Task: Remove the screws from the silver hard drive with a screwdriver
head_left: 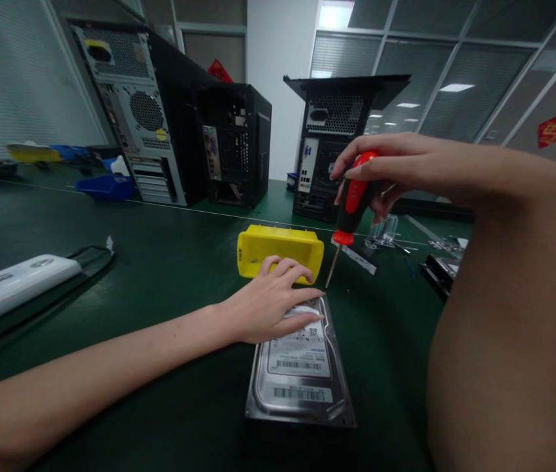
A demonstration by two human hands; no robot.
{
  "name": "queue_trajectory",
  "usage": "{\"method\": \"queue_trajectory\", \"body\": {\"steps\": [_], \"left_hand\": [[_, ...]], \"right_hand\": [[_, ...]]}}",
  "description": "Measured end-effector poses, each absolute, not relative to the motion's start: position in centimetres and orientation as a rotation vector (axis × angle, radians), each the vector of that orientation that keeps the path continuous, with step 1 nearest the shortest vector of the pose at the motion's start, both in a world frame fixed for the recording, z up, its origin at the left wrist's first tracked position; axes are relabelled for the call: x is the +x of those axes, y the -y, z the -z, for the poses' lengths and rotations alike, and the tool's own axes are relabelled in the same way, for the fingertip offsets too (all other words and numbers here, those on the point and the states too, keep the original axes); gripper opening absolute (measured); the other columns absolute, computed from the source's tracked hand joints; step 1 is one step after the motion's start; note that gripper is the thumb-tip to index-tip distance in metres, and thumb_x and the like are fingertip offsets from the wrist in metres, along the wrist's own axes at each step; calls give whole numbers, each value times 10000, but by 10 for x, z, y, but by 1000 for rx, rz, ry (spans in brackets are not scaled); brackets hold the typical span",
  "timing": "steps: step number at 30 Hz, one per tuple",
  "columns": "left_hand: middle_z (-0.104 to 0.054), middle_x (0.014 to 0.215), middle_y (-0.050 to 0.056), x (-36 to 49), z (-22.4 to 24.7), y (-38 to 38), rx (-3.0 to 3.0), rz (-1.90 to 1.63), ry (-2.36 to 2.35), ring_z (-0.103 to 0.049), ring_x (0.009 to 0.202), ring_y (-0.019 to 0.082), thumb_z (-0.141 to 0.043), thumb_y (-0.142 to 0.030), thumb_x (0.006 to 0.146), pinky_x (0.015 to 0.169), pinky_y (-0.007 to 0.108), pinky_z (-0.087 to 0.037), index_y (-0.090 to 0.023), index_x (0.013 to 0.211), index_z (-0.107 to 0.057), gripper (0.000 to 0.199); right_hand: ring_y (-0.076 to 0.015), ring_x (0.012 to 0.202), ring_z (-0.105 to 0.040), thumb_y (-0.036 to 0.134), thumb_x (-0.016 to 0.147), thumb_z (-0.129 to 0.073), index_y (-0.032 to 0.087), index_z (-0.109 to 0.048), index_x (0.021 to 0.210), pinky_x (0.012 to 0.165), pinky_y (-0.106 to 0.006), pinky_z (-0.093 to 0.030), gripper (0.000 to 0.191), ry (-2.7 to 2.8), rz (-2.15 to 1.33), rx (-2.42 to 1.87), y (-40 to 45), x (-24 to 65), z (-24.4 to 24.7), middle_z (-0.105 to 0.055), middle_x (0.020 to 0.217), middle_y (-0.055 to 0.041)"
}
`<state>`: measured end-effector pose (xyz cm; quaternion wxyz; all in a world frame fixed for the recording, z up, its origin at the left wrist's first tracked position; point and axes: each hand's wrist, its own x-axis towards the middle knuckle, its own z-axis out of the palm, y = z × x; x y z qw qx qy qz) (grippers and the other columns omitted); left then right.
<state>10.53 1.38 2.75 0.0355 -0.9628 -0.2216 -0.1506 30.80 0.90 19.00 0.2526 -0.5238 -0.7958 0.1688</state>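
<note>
A silver hard drive (pixel 302 387) with white labels lies on the green table in front of me. My left hand (pixel 278 301) rests on its far left part, fingers spread; the thumb lies across the label and the other fingertips reach towards the yellow bin (pixel 280 231). In my right hand (pixel 386 170) is a red and black screwdriver (pixel 353 203), gripped at the top of its handle and pointing down. Its tip is beside the drive's far right corner; whether it touches anything I cannot tell.
Black computer cases (pixel 184 124) stand at the back left, and another case (pixel 332 144) at the back right. To the left are a white power strip (pixel 17 282) with a black cable and a blue bin (pixel 105 187). Clear plastic pieces (pixel 383 231) and another drive (pixel 442 270) sit right.
</note>
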Motion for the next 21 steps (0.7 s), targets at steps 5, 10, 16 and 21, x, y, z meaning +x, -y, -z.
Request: {"method": "queue_trajectory", "body": {"steps": [5, 10, 16, 21], "left_hand": [[-506, 1255, 98, 105, -28, -13, -2943, 465, 674, -403, 1174, 274, -350, -496, 955, 970, 459, -264, -247, 1269, -544, 446], [-512, 1242, 107, 105, -27, -12, -2911, 478, 658, -410, 1165, 277, -357, -481, 956, 961, 458, -274, -241, 1256, -558, 434], [-527, 1213, 104, 105, -25, -13, -2874, 510, 640, -413, 1147, 280, -376, -482, 947, 958, 460, -273, -238, 1232, -579, 427], [-529, 1220, 109, 105, -26, -12, -2872, 506, 628, -417, 1147, 277, -372, -471, 952, 958, 457, -269, -230, 1231, -578, 423]], "right_hand": [[-152, 610, -614, 476, 821, -567, 157, -607, 979, 523, -286, -505, 358, 2277, -346, -1514, -10, 299, -195, -663, 872, -94], [-101, 444, -520, 525, 795, -574, 135, -642, 877, 449, -258, -421, 405, 2308, -112, -1561, -6, 280, -196, -626, 629, -64], [-114, 445, -502, 472, 795, -593, 145, -630, 788, 437, -252, -383, 329, 2310, -5, -1434, -8, 259, -187, -517, 521, -31], [-128, 529, -535, 371, 829, -556, 156, -626, 884, 455, -257, -404, 233, 2350, -77, -1431, -6, 258, -186, -602, 724, -68]]}}
